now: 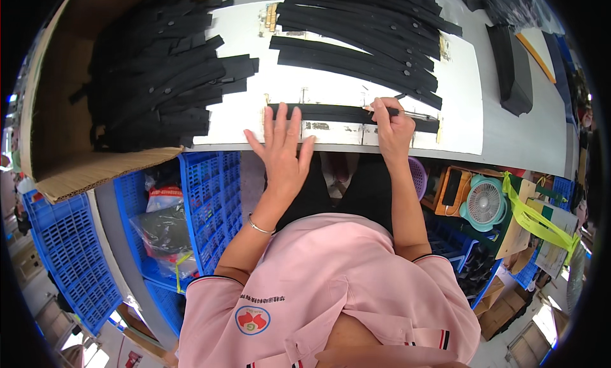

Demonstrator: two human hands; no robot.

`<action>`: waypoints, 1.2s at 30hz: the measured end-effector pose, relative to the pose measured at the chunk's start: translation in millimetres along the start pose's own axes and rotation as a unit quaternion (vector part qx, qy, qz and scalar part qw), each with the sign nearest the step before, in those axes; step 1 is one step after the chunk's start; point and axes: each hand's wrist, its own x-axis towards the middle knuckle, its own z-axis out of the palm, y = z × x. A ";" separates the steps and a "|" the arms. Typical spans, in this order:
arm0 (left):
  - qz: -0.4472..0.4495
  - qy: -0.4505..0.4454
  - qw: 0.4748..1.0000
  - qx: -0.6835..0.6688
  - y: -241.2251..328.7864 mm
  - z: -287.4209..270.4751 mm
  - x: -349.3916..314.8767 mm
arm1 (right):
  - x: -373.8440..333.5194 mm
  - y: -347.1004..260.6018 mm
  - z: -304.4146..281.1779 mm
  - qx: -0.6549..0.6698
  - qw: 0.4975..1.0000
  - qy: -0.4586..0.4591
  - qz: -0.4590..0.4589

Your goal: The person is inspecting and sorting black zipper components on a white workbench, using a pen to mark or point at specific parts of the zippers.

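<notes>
A single black fabric strip [337,113] lies crosswise on a white board [458,88] near the table's front edge. My left hand [281,139] is spread open, its fingertips resting on the strip's left end. Farther right, my right hand [391,123] is closed around a slim pencil [369,108], its pale tip at the strip's upper edge. Beyond them lies a pile of similar black strips [356,24], some with round dark snaps. Dark marks and worn tape patches show on the board around the strip.
At the left an open cardboard box [60,113] stands beside a heap of black strips [165,69]. A dark folded piece [512,69] lies at the table's right. Below the table are blue plastic crates [213,209], a small turquoise fan [485,202] and a yellow-green strap [541,222].
</notes>
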 end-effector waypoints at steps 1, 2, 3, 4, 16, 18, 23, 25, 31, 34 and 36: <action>0.007 -0.001 1.000 -0.028 9.0 -0.6 1.7 | 0.0 -0.3 0.1 0.002 1.000 0.001 0.002; 0.014 -0.002 0.998 -0.057 18.4 -0.4 3.8 | 0.2 -1.1 -0.3 -0.008 1.000 -0.004 -0.003; 0.040 0.001 0.996 -0.082 27.9 0.2 7.3 | 0.3 -1.8 -0.5 -0.018 1.000 -0.009 -0.008; 0.041 -0.001 0.996 -0.081 35.0 4.3 8.9 | 0.6 -3.1 0.0 -0.017 1.000 -0.008 -0.007; 0.079 -0.028 0.991 -0.105 54.1 21.6 16.8 | -2.1 2.4 -4.1 0.073 0.996 -0.041 -0.015; 0.082 -0.022 0.991 -0.100 53.8 23.8 16.7 | -2.4 2.4 -5.3 0.065 0.995 -0.068 -0.040; 0.093 -0.014 0.991 -0.097 55.9 26.3 17.7 | 0.0 4.6 -3.7 0.051 0.995 -0.058 -0.068; 0.089 -0.019 0.992 -0.085 54.9 26.9 17.4 | 0.3 4.7 -5.8 0.026 0.995 -0.074 -0.069; 0.088 -0.025 0.993 -0.074 55.0 26.8 16.2 | -2.1 -1.1 -39.6 0.130 0.991 -0.024 -0.024; 0.093 -0.023 0.993 -0.071 54.4 26.8 15.5 | 3.2 2.8 -75.1 0.160 0.983 0.065 0.066; 0.096 -0.016 0.993 -0.072 55.6 26.3 15.9 | 11.7 10.3 -89.2 0.125 0.984 0.094 0.085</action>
